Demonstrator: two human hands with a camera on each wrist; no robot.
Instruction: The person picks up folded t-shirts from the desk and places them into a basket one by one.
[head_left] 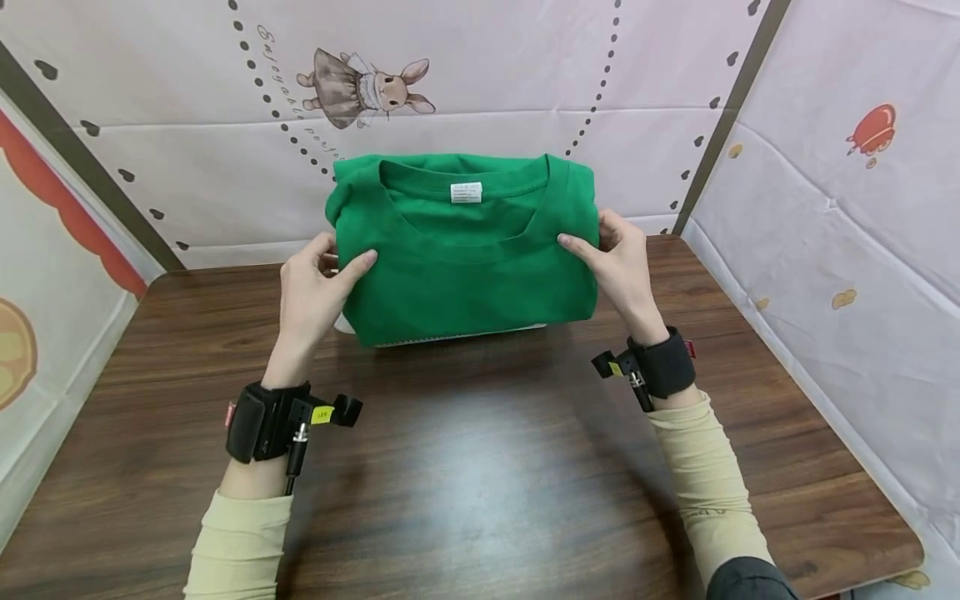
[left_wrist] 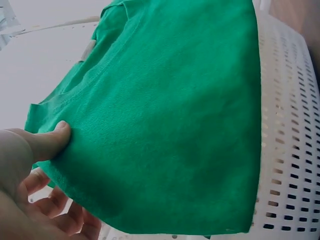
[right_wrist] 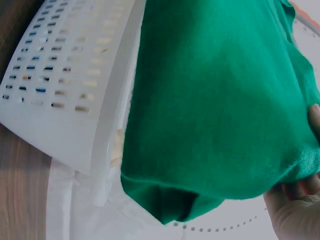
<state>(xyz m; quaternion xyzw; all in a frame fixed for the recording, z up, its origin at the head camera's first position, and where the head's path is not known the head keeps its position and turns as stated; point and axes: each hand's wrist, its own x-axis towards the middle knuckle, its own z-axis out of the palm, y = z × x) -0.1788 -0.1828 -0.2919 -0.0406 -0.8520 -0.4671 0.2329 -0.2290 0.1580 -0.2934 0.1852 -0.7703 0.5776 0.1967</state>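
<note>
A folded green T-shirt (head_left: 472,283), its neckline and white label facing up, is held between both hands. At its left side my left hand (head_left: 311,287) pinches the edge, thumb on top and fingers beneath. My right hand (head_left: 622,258) grips the right side the same way. Behind and below the shirt, a white perforated plastic basket (left_wrist: 287,130) shows in the left wrist view; the right wrist view shows its slotted wall (right_wrist: 55,75) too. From the head, the shirt hides nearly all of the basket.
The basket stands on a dark wood-grain table (head_left: 465,467). A pale printed cloth (head_left: 487,75) with a rabbit figure hangs behind the table, and more cloth (head_left: 847,250) hangs along the right side. Both wrists carry black camera straps (head_left: 270,421).
</note>
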